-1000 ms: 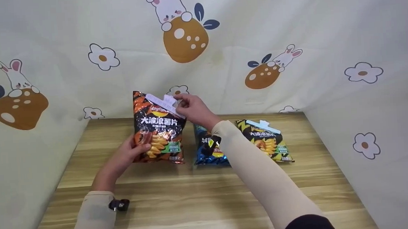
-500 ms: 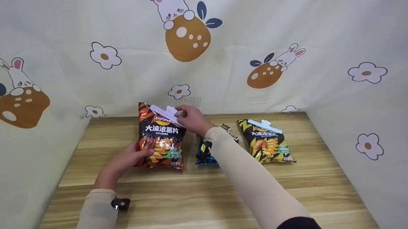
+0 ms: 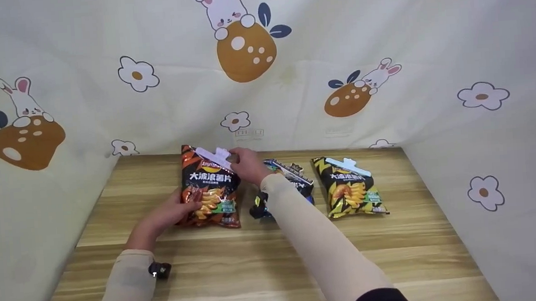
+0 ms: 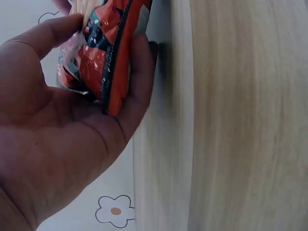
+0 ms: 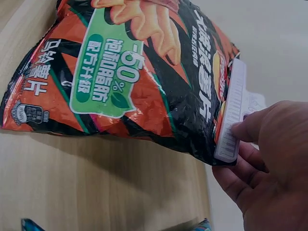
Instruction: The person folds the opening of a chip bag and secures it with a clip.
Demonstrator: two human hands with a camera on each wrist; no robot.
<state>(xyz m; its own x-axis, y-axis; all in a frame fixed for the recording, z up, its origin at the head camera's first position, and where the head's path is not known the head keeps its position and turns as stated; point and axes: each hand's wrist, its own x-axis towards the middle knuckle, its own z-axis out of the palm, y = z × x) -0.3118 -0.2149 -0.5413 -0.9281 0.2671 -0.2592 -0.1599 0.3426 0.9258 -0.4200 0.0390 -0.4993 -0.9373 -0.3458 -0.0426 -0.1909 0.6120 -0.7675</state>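
Note:
An orange-and-black bag of potato chips (image 3: 211, 178) is tilted close over the table, its top folded under a pale lilac bag clip (image 3: 213, 157). My left hand (image 3: 171, 210) grips its lower left edge, thumb on the printed front and fingers curled beneath, as the left wrist view shows of the bag (image 4: 98, 53). At the top right corner my right hand (image 3: 249, 165) pinches the bag, its thumb on the end of the white-looking clip (image 5: 231, 113) in the right wrist view and its other fingers behind.
Right of the held bag lies a blue chip bag (image 3: 309, 194) with a dark-edged clip, partly hidden by my right forearm. Farther right is a yellow-and-black chip bag (image 3: 348, 192) with a light blue clip (image 3: 349, 165). A patterned cloth (image 3: 292, 98) rises behind the wooden table (image 3: 238, 273).
Both hands have lowered the orange bag toward the table, and its top now leans farther down. My right forearm has shifted left, uncovering more of the blue bag and its clip.

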